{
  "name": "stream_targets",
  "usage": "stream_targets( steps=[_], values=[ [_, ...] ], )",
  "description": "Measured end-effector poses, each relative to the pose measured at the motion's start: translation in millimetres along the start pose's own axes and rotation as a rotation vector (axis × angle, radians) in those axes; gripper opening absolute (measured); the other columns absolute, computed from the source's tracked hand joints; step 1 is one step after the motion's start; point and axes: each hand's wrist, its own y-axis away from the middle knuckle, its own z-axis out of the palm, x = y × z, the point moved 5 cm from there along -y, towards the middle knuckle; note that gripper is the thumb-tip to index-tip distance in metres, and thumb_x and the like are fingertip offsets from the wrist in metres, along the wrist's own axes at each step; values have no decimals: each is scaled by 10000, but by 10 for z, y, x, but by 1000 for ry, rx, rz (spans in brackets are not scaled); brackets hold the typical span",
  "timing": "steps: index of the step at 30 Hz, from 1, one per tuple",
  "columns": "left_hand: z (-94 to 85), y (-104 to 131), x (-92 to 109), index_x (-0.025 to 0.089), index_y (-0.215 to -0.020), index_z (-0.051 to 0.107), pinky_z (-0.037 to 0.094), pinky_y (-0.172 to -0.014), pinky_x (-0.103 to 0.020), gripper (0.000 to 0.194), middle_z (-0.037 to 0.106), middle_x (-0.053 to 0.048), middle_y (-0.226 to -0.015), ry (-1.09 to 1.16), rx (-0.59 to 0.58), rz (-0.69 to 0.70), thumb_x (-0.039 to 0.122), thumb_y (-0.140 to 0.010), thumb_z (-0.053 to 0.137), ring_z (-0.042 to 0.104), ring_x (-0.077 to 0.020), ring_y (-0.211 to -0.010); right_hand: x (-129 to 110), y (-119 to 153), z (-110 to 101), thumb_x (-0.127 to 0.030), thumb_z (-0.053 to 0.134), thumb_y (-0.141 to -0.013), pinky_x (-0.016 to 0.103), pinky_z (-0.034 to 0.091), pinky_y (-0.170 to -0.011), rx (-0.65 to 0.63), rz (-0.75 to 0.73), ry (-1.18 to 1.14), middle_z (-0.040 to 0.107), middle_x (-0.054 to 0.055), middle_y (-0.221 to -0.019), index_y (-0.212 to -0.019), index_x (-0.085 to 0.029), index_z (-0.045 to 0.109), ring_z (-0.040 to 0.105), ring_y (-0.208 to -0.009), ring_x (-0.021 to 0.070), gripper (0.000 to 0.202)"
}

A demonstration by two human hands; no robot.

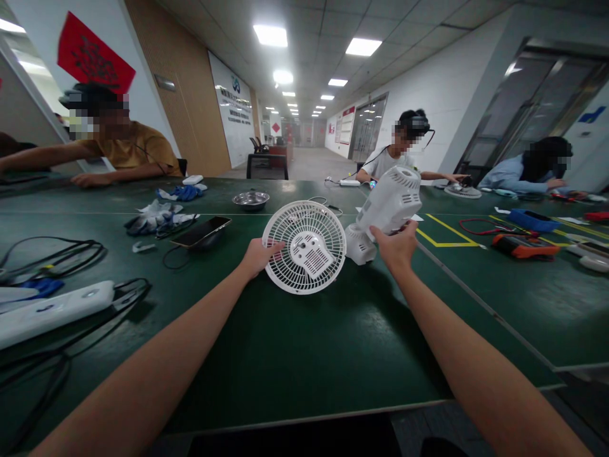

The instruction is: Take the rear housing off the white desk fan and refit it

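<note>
In front of me, above the green table, is a white electric fan, its round slotted rear grille (311,257) facing me. My left hand (259,256) is closed on the grille's left edge, with fingers reaching through or behind the slats. At the right, the fan's white base (392,200) with vent slots is tilted upward, joined to the head by a short white neck piece (360,246). My right hand (396,244) grips the lower end of that base, thumb on the near side. The far sides of the fan and some fingertips are hidden.
On the green table (304,362), a metal bowl (250,200), gloves (159,218) and a phone (202,231) lie beyond my left hand. A white power strip (57,311) with black cables is at left. An orange multimeter (523,247) and blue tray (533,220) are at right. Several people sit opposite.
</note>
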Motion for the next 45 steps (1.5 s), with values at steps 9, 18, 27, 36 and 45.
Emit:
stream_targets(
  steps=[9, 18, 27, 36, 45],
  values=[
    [-14, -21, -12, 118, -938, 745, 622, -705, -368, 287, 772, -80, -849, -14, 16, -13, 280, -735, 866, 732, -204, -703, -66, 267, 238, -595, 791, -643, 450, 514, -904, -329, 43, 176, 693, 160, -1141, -1193, -214, 451, 676, -1051, 364, 750],
    [0, -10, -10, 117, -936, 742, 620, -702, -347, 199, 770, -90, -861, -24, 6, -8, 242, -799, 814, 727, -186, -700, 261, -182, -61, -534, 814, -617, 464, 499, -963, -138, 88, 226, 677, 158, -1200, -1277, -194, 471, 659, -1089, 352, 817],
    [-16, -53, -68, 120, -977, 742, 634, -743, -373, 240, 780, -103, -932, -2, -5, -8, 252, -794, 824, 745, -203, -751, 714, -367, -94, -346, 813, -588, 446, 487, -1005, -63, 340, 87, 634, 162, -1277, -1319, -181, 430, 635, -1147, 340, 842],
    [2, 26, 25, 129, -972, 739, 635, -748, -366, 172, 779, -94, -915, -11, 12, -25, 194, -823, 794, 744, -196, -740, 539, -432, -199, -422, 745, -725, 411, 474, -1014, 86, 69, -67, 580, 177, -1331, -1378, -129, 444, 588, -1202, 303, 776],
    [8, 51, 53, 118, -974, 739, 634, -751, -372, 204, 783, -107, -926, -7, -11, -24, 220, -812, 808, 752, -211, -765, 475, -421, -229, -401, 740, -729, 364, 500, -933, 63, 68, -165, 551, 158, -1373, -1396, -137, 417, 611, -1113, 260, 787]
  ],
)
